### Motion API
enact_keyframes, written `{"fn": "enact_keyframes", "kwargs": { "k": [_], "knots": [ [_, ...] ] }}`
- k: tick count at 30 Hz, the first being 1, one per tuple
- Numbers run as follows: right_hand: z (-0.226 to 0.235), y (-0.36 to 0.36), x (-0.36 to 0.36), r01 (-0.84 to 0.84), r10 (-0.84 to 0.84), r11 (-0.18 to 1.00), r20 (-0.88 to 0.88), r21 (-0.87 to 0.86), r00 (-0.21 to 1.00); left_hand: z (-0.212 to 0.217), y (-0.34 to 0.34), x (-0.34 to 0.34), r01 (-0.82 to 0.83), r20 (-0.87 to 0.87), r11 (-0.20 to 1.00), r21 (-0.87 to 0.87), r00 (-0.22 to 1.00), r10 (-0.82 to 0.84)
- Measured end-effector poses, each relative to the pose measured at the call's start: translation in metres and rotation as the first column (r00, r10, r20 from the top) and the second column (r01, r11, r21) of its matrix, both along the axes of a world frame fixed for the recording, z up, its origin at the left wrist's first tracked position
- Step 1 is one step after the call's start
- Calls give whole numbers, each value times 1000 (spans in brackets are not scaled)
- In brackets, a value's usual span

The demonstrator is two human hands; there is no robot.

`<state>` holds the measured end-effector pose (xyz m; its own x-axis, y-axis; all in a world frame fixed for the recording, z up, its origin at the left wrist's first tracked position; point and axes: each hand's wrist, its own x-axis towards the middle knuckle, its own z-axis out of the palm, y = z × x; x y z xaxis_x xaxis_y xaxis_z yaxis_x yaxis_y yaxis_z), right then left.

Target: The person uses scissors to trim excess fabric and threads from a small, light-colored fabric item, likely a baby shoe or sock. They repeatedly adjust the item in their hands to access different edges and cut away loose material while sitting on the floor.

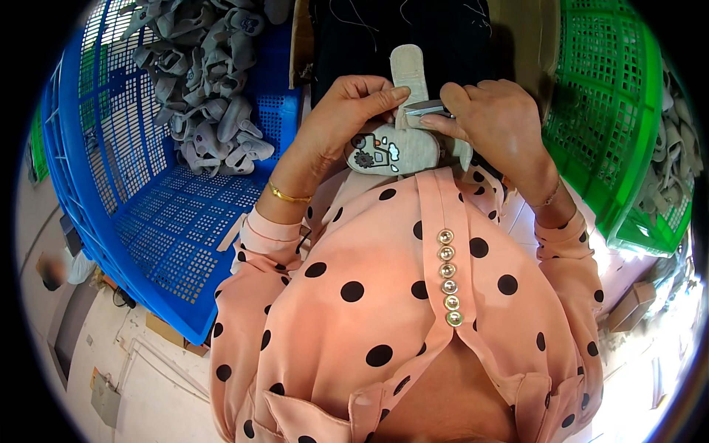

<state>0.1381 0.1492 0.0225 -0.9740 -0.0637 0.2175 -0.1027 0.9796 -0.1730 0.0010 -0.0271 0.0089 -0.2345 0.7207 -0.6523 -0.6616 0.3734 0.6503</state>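
Observation:
A small pale grey fabric shoe piece (417, 151) lies across my lap, with a cartoon vehicle stitched on its rounded toe and a long strap standing up from it. My left hand (351, 111) pinches the base of the strap between thumb and fingers. In my right hand (498, 118) is a pair of small metal thread snips (428, 108). Their blades point left and lie against the strap, close to my left thumb. The handles are hidden inside my right fist. Some of the shoe piece's back edge shows below my right fingers.
To the left stands a blue plastic basket (159, 244) holding a heap of grey shoe pieces (214, 88). A green plastic basket (605, 111) rises on the right, with more grey pieces (668, 148) beyond its wall. Cardboard (526, 44) borders my dark-clothed lap.

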Motion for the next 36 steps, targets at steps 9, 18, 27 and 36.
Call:
{"fn": "enact_keyframes", "kwargs": {
  "k": [9, 18, 27, 36],
  "knots": [
    [-6, 2, 1, 16, -14, 999, 43, -40, 999, -2, 0, 2, -4, -6, 1000, 17, 1000, 4],
    [-5, 4, 2, 6, -6, 1000, 21, -11, 1000, 0, 0, 1, 4, 8, 1000, -2, 1000, -4],
    [-5, 6, -2, -3, 4, 1000, 38, -17, 999, 0, 4, -1, -17, -2, 1000, -2, 1000, 17],
    [-6, -1, -1, 75, -48, 986, 175, -149, 983, -20, 0, 2, 73, -177, 996, 53, 982, -62]
  ]
}}
